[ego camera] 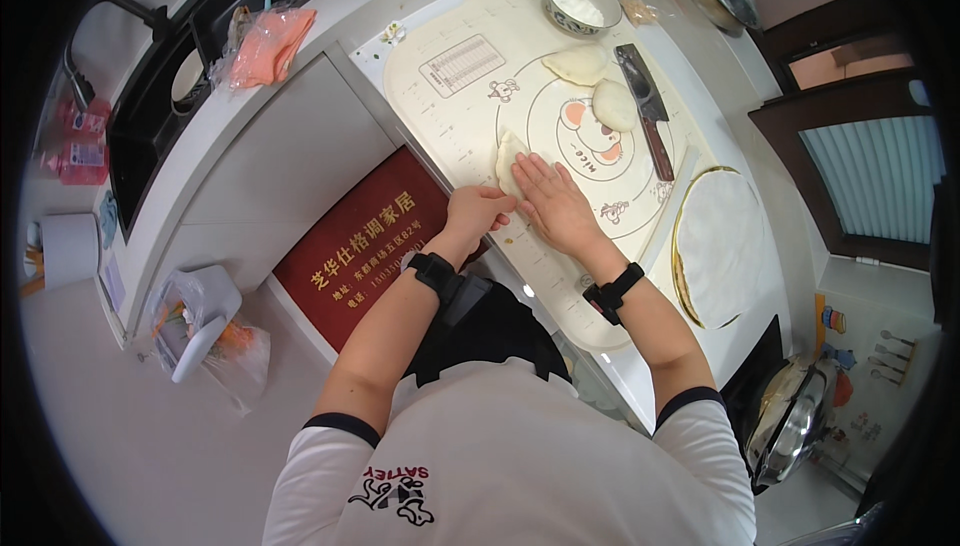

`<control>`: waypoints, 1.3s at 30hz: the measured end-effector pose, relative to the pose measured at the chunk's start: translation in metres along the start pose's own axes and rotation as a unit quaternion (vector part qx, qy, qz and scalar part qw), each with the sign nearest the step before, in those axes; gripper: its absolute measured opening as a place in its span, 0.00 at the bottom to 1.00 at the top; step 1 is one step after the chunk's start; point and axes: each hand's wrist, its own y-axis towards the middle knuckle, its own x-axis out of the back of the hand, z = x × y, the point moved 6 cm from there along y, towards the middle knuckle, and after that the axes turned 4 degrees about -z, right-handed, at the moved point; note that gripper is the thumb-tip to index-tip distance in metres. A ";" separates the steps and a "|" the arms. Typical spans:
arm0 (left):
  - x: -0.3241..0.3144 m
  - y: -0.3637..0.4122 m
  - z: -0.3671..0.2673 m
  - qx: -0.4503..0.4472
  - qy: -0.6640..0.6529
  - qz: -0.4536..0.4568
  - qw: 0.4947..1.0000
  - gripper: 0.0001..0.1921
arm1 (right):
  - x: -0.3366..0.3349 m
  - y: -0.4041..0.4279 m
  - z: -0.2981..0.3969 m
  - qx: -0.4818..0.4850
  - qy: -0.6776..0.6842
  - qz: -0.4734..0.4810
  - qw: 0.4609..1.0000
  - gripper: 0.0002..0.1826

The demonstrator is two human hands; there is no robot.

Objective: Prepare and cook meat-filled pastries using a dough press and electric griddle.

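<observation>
A folded half-moon of pale dough (510, 159) lies near the front edge of the cream kneading mat (450, 118). My left hand (478, 214) pinches its near end between thumb and fingers. Flat over its right side rests my right hand (555, 201), palm down and fingers extended, hiding part of the dough. Farther back on the mat is another folded dough piece (576, 64), touching a rounder dough piece (614, 105). To their right lies a cleaver (641, 84) with a dark wooden handle.
A patterned bowl of white flour (583, 5) stands at the back. On the right are a gold-rimmed round tray (675, 253) under a white sheet and a lidded pan (791, 418). Leftward are a black sink (142, 148), an orange cloth (274, 47) and a waste bin (210, 336).
</observation>
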 end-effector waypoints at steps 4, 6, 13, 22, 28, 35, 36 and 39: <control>-0.001 0.007 -0.006 -0.019 0.094 0.019 0.995 0.08 | -0.003 0.001 0.002 0.007 -0.015 0.008 1.000 0.29; -0.001 0.008 -0.007 -0.027 0.110 0.017 0.993 0.08 | -0.003 0.002 0.002 0.004 -0.022 0.013 1.000 0.30; -0.007 0.000 -0.005 -0.023 0.027 -0.008 0.999 0.10 | 0.021 -0.003 0.010 -0.020 0.001 -0.037 0.999 0.28; -0.012 0.000 0.005 0.003 -0.054 0.010 0.998 0.10 | -0.064 -0.073 0.037 -0.539 0.723 -0.162 0.400 0.14; -0.016 0.002 0.001 -0.016 0.008 0.030 0.999 0.06 | -0.083 -0.059 0.040 -0.521 0.756 -0.241 0.314 0.13; -0.015 -0.001 0.001 -0.014 0.002 0.008 1.000 0.08 | -0.091 -0.050 0.040 -0.497 0.765 -0.281 0.298 0.11; -0.015 0.001 0.003 -0.013 0.002 0.009 1.000 0.08 | -0.089 -0.049 0.042 -0.511 0.758 -0.281 0.293 0.11; -0.012 0.002 0.005 -0.033 0.006 -0.018 0.999 0.09 | -0.081 -0.052 0.044 -0.531 0.745 -0.280 0.291 0.11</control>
